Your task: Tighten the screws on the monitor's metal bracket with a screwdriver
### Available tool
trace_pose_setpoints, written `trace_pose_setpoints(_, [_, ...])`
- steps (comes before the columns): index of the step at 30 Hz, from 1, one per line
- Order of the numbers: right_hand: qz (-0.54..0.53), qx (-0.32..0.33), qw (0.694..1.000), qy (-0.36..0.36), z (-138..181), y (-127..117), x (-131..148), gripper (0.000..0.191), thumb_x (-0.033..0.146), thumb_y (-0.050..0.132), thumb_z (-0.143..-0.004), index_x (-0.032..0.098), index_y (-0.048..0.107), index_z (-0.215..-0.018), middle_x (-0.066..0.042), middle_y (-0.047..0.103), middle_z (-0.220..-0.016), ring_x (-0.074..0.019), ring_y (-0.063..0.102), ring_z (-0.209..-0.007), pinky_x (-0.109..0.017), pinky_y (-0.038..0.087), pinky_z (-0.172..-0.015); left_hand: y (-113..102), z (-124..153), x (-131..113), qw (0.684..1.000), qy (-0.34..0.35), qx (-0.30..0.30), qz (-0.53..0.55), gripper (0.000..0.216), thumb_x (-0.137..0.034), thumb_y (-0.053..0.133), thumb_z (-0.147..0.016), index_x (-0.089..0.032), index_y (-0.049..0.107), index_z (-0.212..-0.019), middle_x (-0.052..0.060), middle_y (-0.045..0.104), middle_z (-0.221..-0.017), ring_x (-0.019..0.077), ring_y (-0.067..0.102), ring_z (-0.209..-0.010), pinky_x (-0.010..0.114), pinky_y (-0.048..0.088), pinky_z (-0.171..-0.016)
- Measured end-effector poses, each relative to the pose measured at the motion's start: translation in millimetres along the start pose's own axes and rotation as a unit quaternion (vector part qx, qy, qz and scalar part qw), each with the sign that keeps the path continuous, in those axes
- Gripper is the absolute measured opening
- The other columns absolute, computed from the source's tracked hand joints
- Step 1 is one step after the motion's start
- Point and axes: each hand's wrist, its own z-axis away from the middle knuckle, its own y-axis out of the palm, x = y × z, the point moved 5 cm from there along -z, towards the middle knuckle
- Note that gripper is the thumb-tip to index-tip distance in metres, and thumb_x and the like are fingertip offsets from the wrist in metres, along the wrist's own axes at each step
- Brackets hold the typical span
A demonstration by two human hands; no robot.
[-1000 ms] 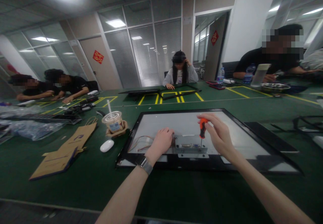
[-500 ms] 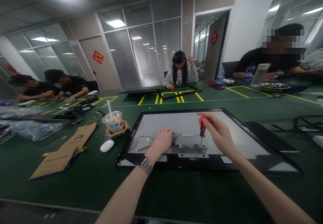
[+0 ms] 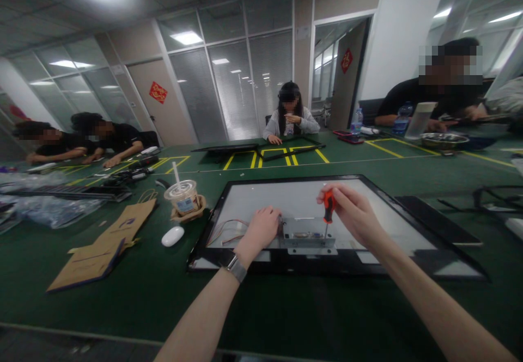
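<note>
In front of me a black-framed monitor panel (image 3: 261,189) lies on its face, its pale back upward. A metal bracket (image 3: 312,251) with connector ports stands near its front edge. My right hand (image 3: 351,209) grips the red and black handle of a screwdriver (image 3: 329,205), held nearly upright. The screwdriver's shaft reaches down to the right part of the bracket, where the tip is hard to make out. My left hand (image 3: 263,227) rests at the bracket's left end, fingers curled; what they hold there is hidden. Thin cables (image 3: 229,231) lie just left of that hand.
On the left are a lidded drink cup (image 3: 182,196) in a carton holder, a white computer mouse (image 3: 172,236) and a brown paper bag (image 3: 104,247). A dark flat slab (image 3: 437,220) lies to the right. Several people sit around the green table (image 3: 143,307).
My right hand's fingers have closed more tightly around the screwdriver handle. My left hand stays where it was. Across the table, a person's raised hand has moved down toward the face.
</note>
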Motion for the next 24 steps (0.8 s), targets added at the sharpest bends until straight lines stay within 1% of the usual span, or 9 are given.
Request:
trace_pose_setpoints(2, [0.012, -0.005, 1.000, -0.020, 0.0, -0.6, 3.0, 0.026, 0.049, 0.065, -0.084, 0.024, 0.071, -0.079, -0.004, 0.066, -0.082, -0.0202, 0.062, -0.080, -0.033, 0.052, -0.068, 0.9, -0.5, 0.5, 1.000, 0.001, -0.004, 0.001, 0.028, -0.016, 0.035, -0.098, -0.018, 0.059, -0.114, 0.009, 0.062, -0.111, 0.0217, 0.058, -0.102, 0.035, 0.045, -0.091])
trace_pose_setpoints(4, [0.035, -0.002, 0.999, -0.030, 0.6, -1.0, 4.4, 0.025, 0.048, 0.071, -0.079, 0.024, 0.072, -0.075, -0.004, 0.064, -0.085, -0.0200, 0.061, -0.079, -0.032, 0.052, -0.066, 1.6, -0.8, 1.2, 1.000, 0.000, -0.011, 0.003, 0.028, -0.016, 0.036, -0.097, -0.019, 0.059, -0.112, 0.008, 0.062, -0.109, 0.0213, 0.058, -0.101, 0.035, 0.045, -0.090])
trace_pose_setpoints(6, [0.050, 0.012, 0.998, -0.019, 1.5, -1.0, 2.5, 0.021, 0.046, 0.074, -0.077, 0.025, 0.074, -0.080, -0.003, 0.062, -0.084, -0.0183, 0.059, -0.073, -0.030, 0.050, -0.059, 2.2, -0.8, 1.8, 1.000, -0.001, -0.016, 0.005, 0.027, -0.016, 0.036, -0.097, -0.019, 0.059, -0.112, 0.008, 0.062, -0.108, 0.0210, 0.058, -0.101, 0.035, 0.044, -0.091])
trace_pose_setpoints(8, [0.054, 0.018, 0.998, 0.001, 2.3, -1.6, -0.7, 0.022, 0.044, 0.072, -0.079, 0.026, 0.074, -0.091, -0.003, 0.064, -0.082, -0.0176, 0.059, -0.071, -0.030, 0.050, -0.058, 2.8, -0.6, 2.2, 1.000, 0.000, -0.017, 0.006, 0.027, -0.015, 0.036, -0.097, -0.020, 0.059, -0.112, 0.008, 0.062, -0.110, 0.0209, 0.058, -0.102, 0.035, 0.044, -0.091])
trace_pose_setpoints(11, [0.053, 0.018, 0.998, -0.002, 2.5, -1.9, -2.0, 0.023, 0.044, 0.068, -0.084, 0.026, 0.073, -0.098, -0.003, 0.069, -0.083, -0.0192, 0.064, -0.077, -0.033, 0.053, -0.069, 3.5, -0.1, 2.2, 1.000, 0.003, -0.013, 0.006, 0.028, -0.016, 0.036, -0.097, -0.019, 0.059, -0.113, 0.008, 0.062, -0.111, 0.0211, 0.058, -0.103, 0.035, 0.044, -0.092])
trace_pose_setpoints(16, [0.071, 0.036, 0.996, -0.048, 1.4, 0.2, 2.4, 0.019, 0.041, 0.063, -0.088, 0.026, 0.073, -0.090, -0.005, 0.069, -0.094, -0.0212, 0.064, -0.090, -0.035, 0.053, -0.078, 4.7, -0.7, 2.6, 1.000, 0.005, -0.017, 0.000, 0.028, -0.017, 0.036, -0.098, -0.019, 0.058, -0.114, 0.008, 0.062, -0.109, 0.0214, 0.058, -0.102, 0.035, 0.044, -0.091])
trace_pose_setpoints(18, [0.089, 0.060, 0.993, -0.058, 1.3, 2.0, 3.1, 0.017, 0.038, 0.066, -0.085, 0.026, 0.072, -0.096, -0.005, 0.067, -0.098, -0.0210, 0.063, -0.090, -0.035, 0.053, -0.077, 6.1, -1.6, 2.8, 1.000, 0.005, -0.012, -0.008, 0.028, -0.017, 0.035, -0.098, -0.019, 0.059, -0.113, 0.008, 0.062, -0.109, 0.0217, 0.058, -0.101, 0.035, 0.045, -0.090])
trace_pose_setpoints(21, [0.129, 0.103, 0.985, -0.057, 2.0, 4.9, 1.1, 0.028, 0.033, 0.065, -0.086, 0.027, 0.068, -0.114, -0.004, 0.067, -0.096, -0.0208, 0.064, -0.087, -0.036, 0.054, -0.076, 6.6, -2.3, 2.6, 1.000, 0.006, -0.009, -0.024, 0.027, -0.017, 0.036, -0.098, -0.018, 0.058, -0.114, 0.009, 0.062, -0.110, 0.0223, 0.058, -0.101, 0.036, 0.045, -0.089])
trace_pose_setpoints(24, [0.205, 0.101, 0.969, -0.096, 3.2, 4.6, 2.4, 0.034, 0.027, 0.057, -0.091, 0.028, 0.063, -0.124, -0.006, 0.067, -0.101, -0.0224, 0.064, -0.094, -0.041, 0.053, -0.084, 5.4, -1.8, 2.0, 1.000, 0.009, -0.008, -0.025, 0.027, -0.017, 0.037, -0.098, -0.018, 0.058, -0.114, 0.009, 0.062, -0.110, 0.0221, 0.058, -0.102, 0.035, 0.045, -0.090])
